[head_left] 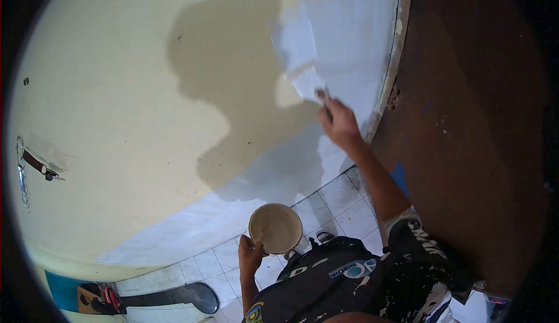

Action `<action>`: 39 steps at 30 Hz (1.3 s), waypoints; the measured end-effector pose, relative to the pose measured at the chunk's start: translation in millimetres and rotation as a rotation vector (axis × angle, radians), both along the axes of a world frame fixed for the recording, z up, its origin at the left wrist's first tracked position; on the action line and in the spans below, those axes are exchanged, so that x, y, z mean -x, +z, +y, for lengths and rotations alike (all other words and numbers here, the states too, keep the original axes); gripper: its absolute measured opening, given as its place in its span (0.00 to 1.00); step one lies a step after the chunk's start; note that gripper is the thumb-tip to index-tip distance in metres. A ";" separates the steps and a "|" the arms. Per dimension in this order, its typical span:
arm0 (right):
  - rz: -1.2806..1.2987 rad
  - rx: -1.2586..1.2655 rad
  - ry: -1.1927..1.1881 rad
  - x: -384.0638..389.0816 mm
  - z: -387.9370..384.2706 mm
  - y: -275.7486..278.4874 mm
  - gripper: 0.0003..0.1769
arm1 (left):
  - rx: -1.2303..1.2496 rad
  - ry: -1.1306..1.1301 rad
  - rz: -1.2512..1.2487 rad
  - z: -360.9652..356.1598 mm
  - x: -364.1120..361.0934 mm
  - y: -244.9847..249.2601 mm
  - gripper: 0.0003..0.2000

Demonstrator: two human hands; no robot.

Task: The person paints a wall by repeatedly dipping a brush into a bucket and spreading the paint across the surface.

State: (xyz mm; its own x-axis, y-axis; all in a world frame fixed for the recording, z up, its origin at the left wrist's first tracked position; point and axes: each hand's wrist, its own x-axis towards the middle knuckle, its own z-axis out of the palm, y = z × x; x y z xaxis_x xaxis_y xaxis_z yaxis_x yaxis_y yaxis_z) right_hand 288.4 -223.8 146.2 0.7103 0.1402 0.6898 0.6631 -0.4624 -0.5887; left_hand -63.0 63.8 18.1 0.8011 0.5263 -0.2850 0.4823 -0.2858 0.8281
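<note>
My right hand is closed round the handle of a paintbrush, whose bristle end is up against the wall. White paint covers the wall around and above the brush, with streaks at its left edge over the cream surface. Lower down, my left hand grips the near-left rim of a round, light brown bucket. Some pale liquid seems to lie inside the bucket, which is held out in front of my body, over the tiled floor.
A dark brown surface borders the painted wall on the right, past a chipped edge strip. Hooks with a brown strap hang at far left. A long dark object with a rounded end lies at lower left.
</note>
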 end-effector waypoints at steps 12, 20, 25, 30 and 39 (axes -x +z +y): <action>0.535 0.313 -0.029 15.8 -18.8 -144.7 0.21 | -0.319 -0.192 0.018 -10.2 -6.7 18.2 0.13; 0.225 0.129 -0.005 11.7 -14.5 85.7 0.12 | -0.028 -0.080 0.041 -19.2 -11.6 18.9 0.12; 0.118 0.001 -0.001 36.7 -16.6 159.0 0.17 | -0.057 -0.107 0.016 -18.6 -11.5 16.1 0.13; -0.183 -0.037 -0.024 -5.6 2.9 79.5 0.25 | -0.070 -0.106 -0.021 -19.5 -6.3 15.5 0.13; 0.150 0.187 -0.112 11.4 0.7 -177.6 0.28 | -0.024 -0.044 0.072 -15.1 4.2 14.5 0.14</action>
